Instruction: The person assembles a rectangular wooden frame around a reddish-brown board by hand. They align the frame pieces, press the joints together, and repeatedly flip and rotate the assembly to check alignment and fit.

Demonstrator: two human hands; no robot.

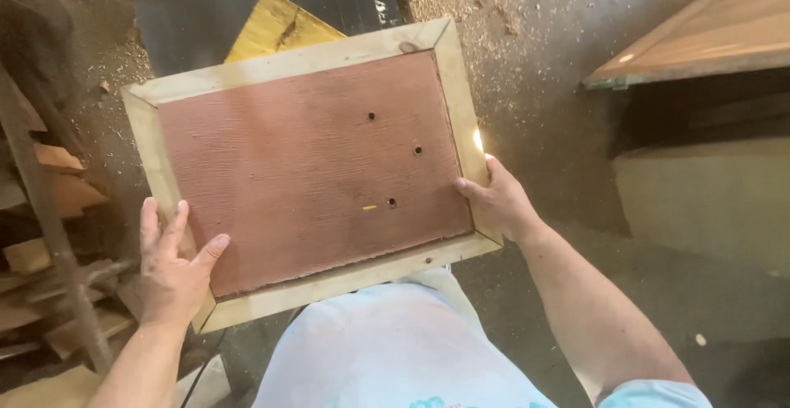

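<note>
The person holds a framed wooden panel (309,165) flat out in front of the body, above the sawdust-strewn floor (535,54), its reddish board with three small holes facing up. The left hand (171,272) lies spread against the near-left corner of the pale frame, thumb on the board. The right hand (498,202) pinches the right rail, thumb on top.
</note>
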